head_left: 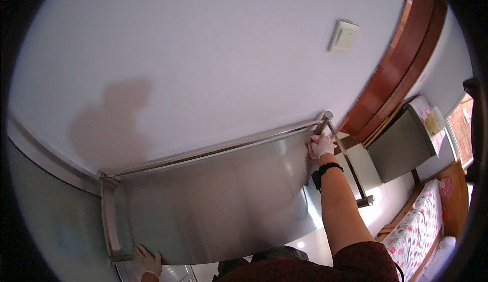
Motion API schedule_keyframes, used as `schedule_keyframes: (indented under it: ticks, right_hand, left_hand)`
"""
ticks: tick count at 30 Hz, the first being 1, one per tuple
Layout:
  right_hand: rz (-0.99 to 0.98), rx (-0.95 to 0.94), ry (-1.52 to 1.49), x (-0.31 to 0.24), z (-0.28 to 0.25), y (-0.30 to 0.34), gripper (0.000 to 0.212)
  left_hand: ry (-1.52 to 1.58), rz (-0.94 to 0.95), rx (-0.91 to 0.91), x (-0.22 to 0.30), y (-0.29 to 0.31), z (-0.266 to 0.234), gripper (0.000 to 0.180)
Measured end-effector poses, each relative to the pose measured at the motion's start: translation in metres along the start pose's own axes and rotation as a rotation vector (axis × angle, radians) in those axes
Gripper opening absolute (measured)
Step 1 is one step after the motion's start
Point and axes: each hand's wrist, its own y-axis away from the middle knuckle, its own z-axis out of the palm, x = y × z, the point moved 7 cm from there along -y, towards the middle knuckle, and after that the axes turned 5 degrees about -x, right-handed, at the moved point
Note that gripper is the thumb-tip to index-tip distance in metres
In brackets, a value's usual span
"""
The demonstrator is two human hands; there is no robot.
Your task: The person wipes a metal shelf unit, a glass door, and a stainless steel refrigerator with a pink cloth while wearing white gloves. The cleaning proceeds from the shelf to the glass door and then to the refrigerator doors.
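A broad brushed-metal shelf (218, 200) stands against the wall, with a metal rail (223, 147) along its wall side. My right hand (322, 146), in a thin pale glove, is at the shelf's far right corner, close to the round rail post (325, 116). Its fingers are curled in, and a bit of something pinkish shows under them, too small to name. A black band (329, 168) circles that wrist. Low on the left, my gloved left hand (147, 259) rests at the shelf's near left corner, fingers stretched out and holding nothing.
A side rail (351, 172) closes the shelf's right end. Beyond it are a grey-backed chair (401, 142), a bed with dotted bedding (414, 226) and a red-brown door frame (391, 68). A greenish panel (56, 221) borders the left. A light switch (344, 36) sits on the wall.
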Motion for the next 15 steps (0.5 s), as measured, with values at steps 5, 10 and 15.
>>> schedule_keyframes:
  ticks: [5,10,15]
  right_hand:
    - [0.171,0.074,-0.091,-0.043,0.011,0.011,0.086]
    - [-0.087,-0.013,0.108,-0.113,0.052,0.059,0.093]
    - [-0.520,0.123,0.130,-0.211,0.115,0.152,0.055]
  left_hand:
    - [0.048,0.017,-0.031,0.007,0.013,-0.013,0.100]
    - [0.057,0.028,-0.005,0.008,0.015,-0.016,0.101]
    - [0.052,0.050,-0.008,0.007,0.013,-0.017,0.102]
